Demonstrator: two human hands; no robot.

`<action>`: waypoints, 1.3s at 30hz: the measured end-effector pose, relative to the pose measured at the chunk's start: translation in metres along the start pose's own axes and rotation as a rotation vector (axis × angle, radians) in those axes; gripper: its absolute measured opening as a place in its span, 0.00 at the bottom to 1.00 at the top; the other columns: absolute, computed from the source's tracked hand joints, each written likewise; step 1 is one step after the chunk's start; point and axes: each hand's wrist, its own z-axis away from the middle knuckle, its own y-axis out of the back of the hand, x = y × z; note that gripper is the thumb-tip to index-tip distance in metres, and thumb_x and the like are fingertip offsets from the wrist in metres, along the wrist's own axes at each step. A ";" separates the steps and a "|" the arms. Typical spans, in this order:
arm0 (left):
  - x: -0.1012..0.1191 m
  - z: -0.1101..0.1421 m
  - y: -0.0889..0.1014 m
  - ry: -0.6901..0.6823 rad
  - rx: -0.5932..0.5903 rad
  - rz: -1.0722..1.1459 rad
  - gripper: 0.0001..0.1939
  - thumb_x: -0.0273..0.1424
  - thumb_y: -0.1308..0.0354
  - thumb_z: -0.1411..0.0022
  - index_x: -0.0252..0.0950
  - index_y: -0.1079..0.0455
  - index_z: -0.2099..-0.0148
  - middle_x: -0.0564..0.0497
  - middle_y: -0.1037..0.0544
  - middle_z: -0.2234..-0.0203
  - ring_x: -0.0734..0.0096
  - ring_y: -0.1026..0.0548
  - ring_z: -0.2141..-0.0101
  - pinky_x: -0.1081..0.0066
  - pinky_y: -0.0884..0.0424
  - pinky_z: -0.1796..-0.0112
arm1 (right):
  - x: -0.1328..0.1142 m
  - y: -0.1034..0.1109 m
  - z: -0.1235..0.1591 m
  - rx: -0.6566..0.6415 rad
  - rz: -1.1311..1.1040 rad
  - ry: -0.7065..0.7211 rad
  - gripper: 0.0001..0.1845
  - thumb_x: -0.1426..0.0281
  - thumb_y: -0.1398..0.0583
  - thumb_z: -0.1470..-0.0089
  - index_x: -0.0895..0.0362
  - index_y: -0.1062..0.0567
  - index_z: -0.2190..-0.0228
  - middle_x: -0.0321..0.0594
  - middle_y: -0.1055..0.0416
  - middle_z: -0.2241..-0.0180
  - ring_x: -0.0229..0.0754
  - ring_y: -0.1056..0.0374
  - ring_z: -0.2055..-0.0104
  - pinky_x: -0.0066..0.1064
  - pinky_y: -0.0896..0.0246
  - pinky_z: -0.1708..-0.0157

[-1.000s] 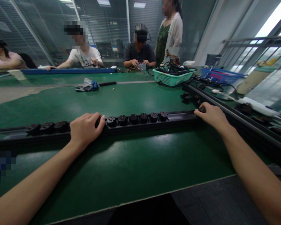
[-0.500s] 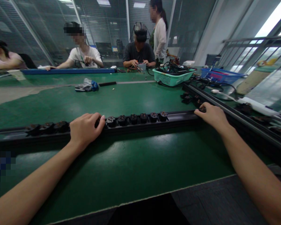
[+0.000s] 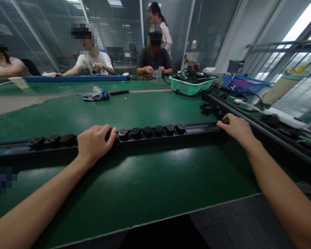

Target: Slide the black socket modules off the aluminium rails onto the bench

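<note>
A long black channel [image 3: 202, 128] lies across the green table, with a row of round black socket modules [image 3: 148, 131] seated in it and several more [image 3: 52, 141] farther left. My left hand [image 3: 94, 140] is closed over the channel, its thumb and fingers round one black socket module that shows only in part. At the channel's right end, my right hand [image 3: 235, 128] pinches a small dark part [image 3: 225, 121] that looks like another socket module. My fingers cover most of it.
A second black channel [image 3: 277, 135] runs along the right, with loose dark modules [image 3: 206, 108] beside it. Farther back are gloves [image 3: 96, 94], a green basket [image 3: 189, 86] of cables and a blue basket [image 3: 245, 83]. Several people sit or stand across the table.
My right hand has shifted very slightly to the right. My left hand and the row of modules stay put. In the background, the standing person has moved left behind a seated one.
</note>
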 end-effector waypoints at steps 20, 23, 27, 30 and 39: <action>-0.001 0.000 0.000 0.002 -0.011 -0.013 0.27 0.47 0.61 0.27 0.38 0.24 0.60 0.43 0.20 0.67 0.59 0.24 0.65 0.66 0.44 0.72 | 0.004 -0.002 -0.002 -0.001 0.047 -0.045 0.24 0.52 0.50 0.39 0.55 0.29 0.54 0.58 0.24 0.51 0.64 0.30 0.47 0.49 0.43 0.49; 0.000 0.000 0.001 -0.002 -0.011 -0.009 0.27 0.46 0.60 0.27 0.38 0.25 0.60 0.43 0.20 0.67 0.58 0.24 0.65 0.66 0.45 0.72 | 0.004 0.002 0.002 -0.028 0.086 -0.018 0.29 0.48 0.55 0.37 0.56 0.30 0.52 0.61 0.24 0.51 0.66 0.31 0.47 0.51 0.45 0.49; 0.000 0.000 0.002 -0.003 -0.003 -0.009 0.26 0.46 0.60 0.27 0.38 0.25 0.61 0.43 0.19 0.67 0.59 0.23 0.65 0.66 0.44 0.72 | 0.003 0.005 0.005 -0.038 0.152 0.012 0.34 0.45 0.58 0.36 0.57 0.30 0.50 0.62 0.24 0.52 0.69 0.32 0.46 0.56 0.49 0.47; -0.001 0.000 0.000 -0.002 -0.004 -0.010 0.25 0.46 0.60 0.27 0.38 0.25 0.60 0.43 0.20 0.67 0.58 0.24 0.65 0.66 0.44 0.72 | 0.002 0.007 0.005 -0.064 0.174 0.023 0.34 0.47 0.58 0.36 0.58 0.31 0.48 0.63 0.24 0.53 0.69 0.32 0.46 0.55 0.49 0.46; 0.000 0.000 0.000 -0.004 0.001 -0.021 0.27 0.46 0.61 0.26 0.38 0.25 0.60 0.43 0.20 0.66 0.58 0.24 0.65 0.66 0.44 0.72 | -0.002 0.012 0.006 -0.102 0.115 -0.026 0.32 0.51 0.57 0.37 0.59 0.32 0.45 0.64 0.25 0.51 0.68 0.32 0.45 0.52 0.48 0.48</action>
